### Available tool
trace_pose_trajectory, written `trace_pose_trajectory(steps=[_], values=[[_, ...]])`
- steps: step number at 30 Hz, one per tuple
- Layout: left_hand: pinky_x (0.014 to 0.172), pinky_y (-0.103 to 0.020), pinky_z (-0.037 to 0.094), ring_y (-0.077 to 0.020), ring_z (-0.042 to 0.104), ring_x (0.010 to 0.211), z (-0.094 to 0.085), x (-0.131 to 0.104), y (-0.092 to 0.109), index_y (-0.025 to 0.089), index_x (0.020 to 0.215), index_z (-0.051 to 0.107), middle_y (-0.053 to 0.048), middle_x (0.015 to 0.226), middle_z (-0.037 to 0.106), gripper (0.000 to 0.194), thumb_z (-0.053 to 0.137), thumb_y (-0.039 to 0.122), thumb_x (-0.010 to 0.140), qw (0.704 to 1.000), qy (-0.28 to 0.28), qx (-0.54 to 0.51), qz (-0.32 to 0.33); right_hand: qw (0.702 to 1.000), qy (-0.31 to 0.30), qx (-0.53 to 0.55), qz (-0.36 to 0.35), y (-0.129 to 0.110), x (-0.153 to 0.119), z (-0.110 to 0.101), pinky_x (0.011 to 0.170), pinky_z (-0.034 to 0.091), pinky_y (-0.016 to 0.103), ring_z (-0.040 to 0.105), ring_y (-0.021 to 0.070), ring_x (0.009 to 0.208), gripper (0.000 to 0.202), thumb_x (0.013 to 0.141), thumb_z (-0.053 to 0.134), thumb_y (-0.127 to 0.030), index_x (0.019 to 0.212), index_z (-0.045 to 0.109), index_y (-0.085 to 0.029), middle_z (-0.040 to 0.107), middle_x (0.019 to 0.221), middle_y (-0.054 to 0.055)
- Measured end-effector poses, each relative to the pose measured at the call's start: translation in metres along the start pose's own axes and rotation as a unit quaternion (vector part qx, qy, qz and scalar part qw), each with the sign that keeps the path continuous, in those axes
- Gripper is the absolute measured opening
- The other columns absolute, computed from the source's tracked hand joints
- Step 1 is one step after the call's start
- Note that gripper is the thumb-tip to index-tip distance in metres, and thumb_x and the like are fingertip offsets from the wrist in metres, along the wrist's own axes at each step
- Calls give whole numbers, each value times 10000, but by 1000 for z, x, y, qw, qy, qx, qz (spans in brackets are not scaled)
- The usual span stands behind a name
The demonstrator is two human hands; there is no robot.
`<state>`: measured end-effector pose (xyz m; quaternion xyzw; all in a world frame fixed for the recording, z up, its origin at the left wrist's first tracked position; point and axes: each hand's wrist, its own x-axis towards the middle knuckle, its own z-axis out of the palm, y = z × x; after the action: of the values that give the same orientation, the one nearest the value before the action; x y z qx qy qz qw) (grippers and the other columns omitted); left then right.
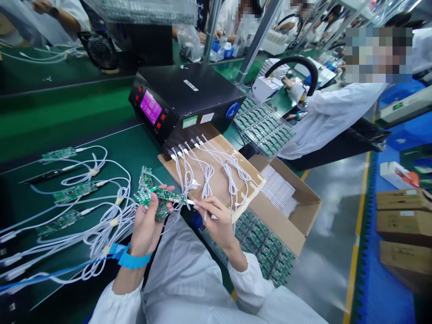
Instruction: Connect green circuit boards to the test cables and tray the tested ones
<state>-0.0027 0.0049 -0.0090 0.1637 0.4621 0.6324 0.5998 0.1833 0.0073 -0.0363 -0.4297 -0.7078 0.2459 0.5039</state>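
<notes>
The fingers of my left hand (146, 225) are closed round a green circuit board (170, 195), with other boards (146, 180) bunched in the same grip; those of my right hand (218, 220) pinch a white plug (189, 202) at its three o'clock end, though I can't tell whether it is fully seated. From there, towards nine and ten o'clock, three cabled boards (76, 193) lie on the worktop (135, 139), already hooked up. At twelve sits a black box (189, 87) with a lit screen (150, 107). As far as I can judge, much is left uncabled: rows of boards (266, 245) at four o'clock, more at two.
</notes>
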Motion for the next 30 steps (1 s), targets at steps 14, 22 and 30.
trace_pose_trajectory(steps=[14,22,30], values=[[698,-266,561,-134,655,709,12,1,-22,206,962,620,-19,904,698,396,827,505,805,996,12,32,87,1000,18,-17,-7,-11,-1,2,720,582,228,703,124,818,262,940,668,-67,1129,767,-219,736,955,56],[746,-264,556,-110,633,702,10,4,-28,219,975,622,8,899,672,254,754,422,899,991,-3,46,123,999,9,-42,-30,-6,1,4,731,584,256,707,142,835,274,968,610,-65,1146,751,-217,728,944,68],[697,-265,562,-122,641,688,8,4,-14,210,1034,647,-40,944,730,454,847,526,777,997,6,18,78,932,-84,255,241,-1,22,-25,425,542,207,674,105,554,294,899,770,-344,1133,669,-198,733,999,61]])
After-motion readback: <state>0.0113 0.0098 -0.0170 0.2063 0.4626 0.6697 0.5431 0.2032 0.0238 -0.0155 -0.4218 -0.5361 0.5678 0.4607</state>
